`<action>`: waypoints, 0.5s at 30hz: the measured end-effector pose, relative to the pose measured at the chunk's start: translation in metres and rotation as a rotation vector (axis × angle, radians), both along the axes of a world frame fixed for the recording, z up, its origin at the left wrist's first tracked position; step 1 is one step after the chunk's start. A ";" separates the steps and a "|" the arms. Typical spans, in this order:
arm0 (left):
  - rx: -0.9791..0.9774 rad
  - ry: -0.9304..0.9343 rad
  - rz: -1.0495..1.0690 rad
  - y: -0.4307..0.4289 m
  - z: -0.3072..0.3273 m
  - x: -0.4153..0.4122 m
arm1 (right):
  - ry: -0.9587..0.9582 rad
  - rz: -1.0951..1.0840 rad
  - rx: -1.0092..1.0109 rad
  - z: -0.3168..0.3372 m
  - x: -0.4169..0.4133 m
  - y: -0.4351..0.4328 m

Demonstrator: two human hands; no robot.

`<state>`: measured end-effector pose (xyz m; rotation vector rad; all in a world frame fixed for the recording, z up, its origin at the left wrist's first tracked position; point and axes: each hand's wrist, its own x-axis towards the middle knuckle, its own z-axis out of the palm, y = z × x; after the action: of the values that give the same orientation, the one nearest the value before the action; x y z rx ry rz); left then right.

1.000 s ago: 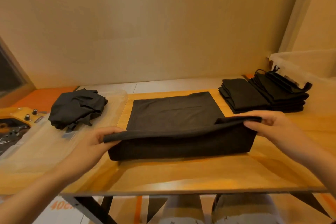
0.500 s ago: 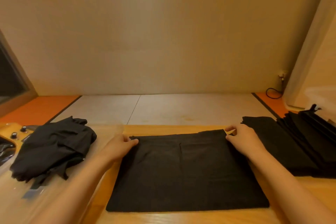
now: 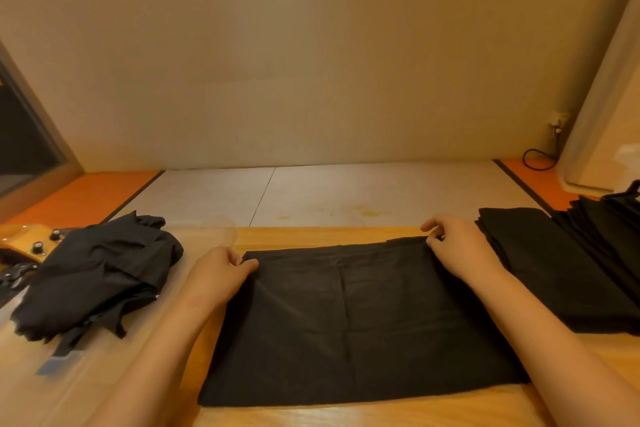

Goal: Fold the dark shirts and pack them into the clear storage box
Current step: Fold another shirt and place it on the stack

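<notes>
The left hand (image 3: 221,274) is pinching the far left corner of the flat shirt (image 3: 363,322) between thumb and curled fingers, and the right hand (image 3: 457,246) is pinching the far right corner in the same manner, knuckles up. Both forearms are reaching forward over the flat shirt, one along each side edge, with the wrists lying low and close to the cloth. The flat shirt is lying as a wide dark rectangle on the wooden table (image 3: 311,234), with its upper layer meeting the far edge. The fabric is judged to be light, soft and limp: it is showing shallow creases, will be sagging wherever it is unsupported, and is unlikely to slide on the wood. Corners and folded edges are the recommended grip points, both being taken together so that the layers are not shifting apart. To the left of the flat shirt, a crumpled pile (image 3: 97,284) of dark shirts is waiting unfolded, with a yellow device (image 3: 34,239) with knobs beyond it. Just to the right of the flat shirt, a folded stack (image 3: 554,270) is resting, with a second stack (image 3: 609,218) beyond it. Further right, a pale translucent shape is showing, possibly the clear storage box (image 3: 588,177); this cannot be confirmed.
</notes>
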<state>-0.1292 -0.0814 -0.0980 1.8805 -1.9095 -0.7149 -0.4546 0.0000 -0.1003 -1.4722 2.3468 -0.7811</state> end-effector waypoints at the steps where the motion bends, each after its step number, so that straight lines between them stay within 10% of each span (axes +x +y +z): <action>1: -0.024 -0.021 0.009 0.000 -0.003 0.000 | 0.003 -0.002 -0.009 -0.001 -0.001 0.000; 15: -0.295 -0.372 0.022 0.011 -0.022 -0.008 | 0.171 -0.010 -0.084 -0.015 0.001 -0.003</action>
<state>-0.1367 -0.0705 -0.1204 1.9363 -2.0682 -0.0644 -0.4533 -0.0030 -0.1151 -1.6224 2.4745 -0.7934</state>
